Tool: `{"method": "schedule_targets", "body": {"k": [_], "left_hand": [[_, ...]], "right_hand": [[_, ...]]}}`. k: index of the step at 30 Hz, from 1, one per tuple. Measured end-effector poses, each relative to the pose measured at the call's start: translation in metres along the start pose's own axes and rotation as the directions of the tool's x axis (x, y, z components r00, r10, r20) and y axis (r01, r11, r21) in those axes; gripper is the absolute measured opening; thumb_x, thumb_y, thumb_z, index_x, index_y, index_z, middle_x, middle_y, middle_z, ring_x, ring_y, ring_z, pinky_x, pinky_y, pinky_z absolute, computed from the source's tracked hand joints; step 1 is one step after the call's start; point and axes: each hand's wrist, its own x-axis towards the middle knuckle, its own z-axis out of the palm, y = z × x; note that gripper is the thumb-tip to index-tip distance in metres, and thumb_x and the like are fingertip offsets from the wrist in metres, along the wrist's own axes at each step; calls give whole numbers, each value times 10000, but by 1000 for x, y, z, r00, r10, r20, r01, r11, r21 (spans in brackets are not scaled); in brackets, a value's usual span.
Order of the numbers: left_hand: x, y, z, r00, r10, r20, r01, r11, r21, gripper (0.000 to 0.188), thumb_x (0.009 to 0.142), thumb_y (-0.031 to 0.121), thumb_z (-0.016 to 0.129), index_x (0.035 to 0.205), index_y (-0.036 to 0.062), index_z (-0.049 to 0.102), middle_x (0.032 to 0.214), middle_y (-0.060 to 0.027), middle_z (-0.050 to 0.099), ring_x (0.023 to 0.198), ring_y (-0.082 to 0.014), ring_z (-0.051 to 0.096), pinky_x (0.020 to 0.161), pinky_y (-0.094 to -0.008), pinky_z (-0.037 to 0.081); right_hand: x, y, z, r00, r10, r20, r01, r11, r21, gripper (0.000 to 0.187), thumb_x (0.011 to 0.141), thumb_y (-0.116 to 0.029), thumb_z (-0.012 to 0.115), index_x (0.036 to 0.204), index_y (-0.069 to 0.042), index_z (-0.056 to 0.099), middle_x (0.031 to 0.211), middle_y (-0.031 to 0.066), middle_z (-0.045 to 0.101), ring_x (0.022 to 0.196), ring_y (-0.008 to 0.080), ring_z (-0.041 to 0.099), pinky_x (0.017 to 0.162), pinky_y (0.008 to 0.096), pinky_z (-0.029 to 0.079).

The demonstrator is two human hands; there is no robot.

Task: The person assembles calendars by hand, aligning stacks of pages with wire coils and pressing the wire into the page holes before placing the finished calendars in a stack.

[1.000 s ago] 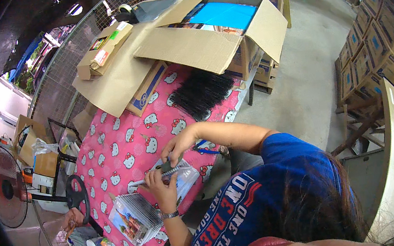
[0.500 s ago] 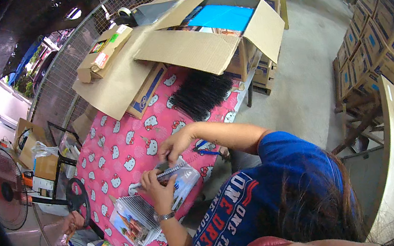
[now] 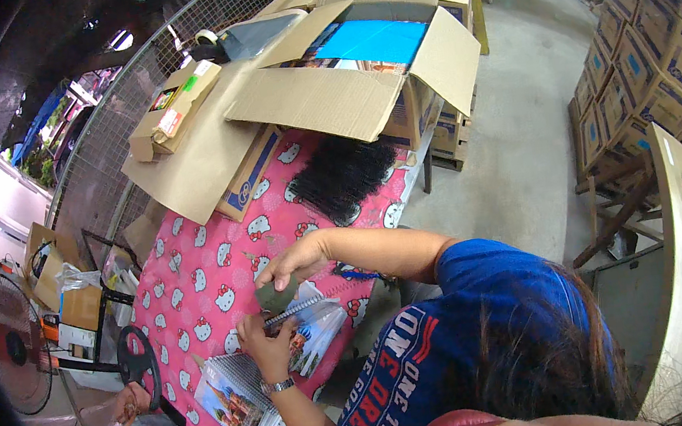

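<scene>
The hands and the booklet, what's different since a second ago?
The right hand moved a little left, showing more of the dark green piece it holds. The spiral booklet shows its picture more clearly. The left hand stays on it; the black coils haven't moved.

pink tablecloth (image 3: 186, 288) free leftward; nearer, notebook stack (image 3: 232, 398) obstructs; farther, black heap (image 3: 343, 177)

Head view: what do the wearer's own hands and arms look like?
Left hand and right hand: no gloves. The left wears a silver-toned watch or bracelet. The right sleeve is short and blue; the left sleeve can't be made out.
</scene>
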Motion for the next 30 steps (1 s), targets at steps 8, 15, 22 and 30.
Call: {"method": "schedule_targets", "body": {"k": [8,15,22,30], "left_hand": [[4,8,3,1000,-5,-18,4,999,-48,449,581,238,860,862,14,590,875,-130,577,913,-332,517,826,-423,414],[-1,2,-8,997,-67,31,68,997,-19,455,672,206,820,977,-28,577,933,-165,578,918,-345,547,834,-419,436],[-3,-18,-22,987,-147,58,154,978,-140,321,729,87,754,990,-2,591,977,-147,572,942,-345,557,826,-395,452],[-6,-40,-15,988,-156,-11,152,976,-154,327,735,140,769,973,-28,621,975,-156,594,922,-318,589,808,-370,465]], "right_hand": [[-2,11,-4,999,1,-36,-3,999,-40,449,806,-293,704,1163,-36,617,1073,26,646,956,139,582,794,290,464],[18,0,-6,988,157,-7,-148,914,-377,476,812,-254,687,1208,-23,560,1087,5,625,952,107,572,785,304,476],[33,5,-15,992,116,49,-89,920,-383,435,824,-228,683,1190,-16,579,1071,14,633,941,114,575,805,297,471],[56,22,-16,997,17,79,0,977,-212,421,836,-278,681,1145,0,616,1097,66,634,1051,144,552,916,312,427]]}}
